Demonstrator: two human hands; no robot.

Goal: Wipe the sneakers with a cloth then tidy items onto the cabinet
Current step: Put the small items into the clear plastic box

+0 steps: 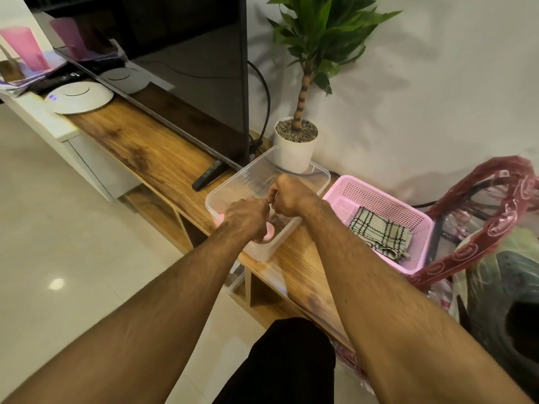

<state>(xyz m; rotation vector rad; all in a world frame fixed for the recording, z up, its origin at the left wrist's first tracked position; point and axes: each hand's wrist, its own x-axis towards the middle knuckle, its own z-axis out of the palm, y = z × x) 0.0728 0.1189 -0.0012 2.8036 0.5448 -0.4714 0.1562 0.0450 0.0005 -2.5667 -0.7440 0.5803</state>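
A clear plastic box point(248, 173) stands on the wooden cabinet top point(140, 147). Both my hands reach into it. My left hand point(248, 217) is curled over a small pink object point(269, 230) at the box's near end. My right hand point(287, 198) is closed, fingertips pinched beside the left; what it holds is hidden. To the right a pink basket point(379, 196) holds a folded checked cloth point(379, 231). No sneakers are in view.
A TV point(189, 68) and a remote point(208, 174) sit behind the box, a potted plant point(296, 144) at the wall. A white round device point(78, 97) and pink cups point(26, 48) stand far left. Red-wrapped items point(481, 228) crowd the right.
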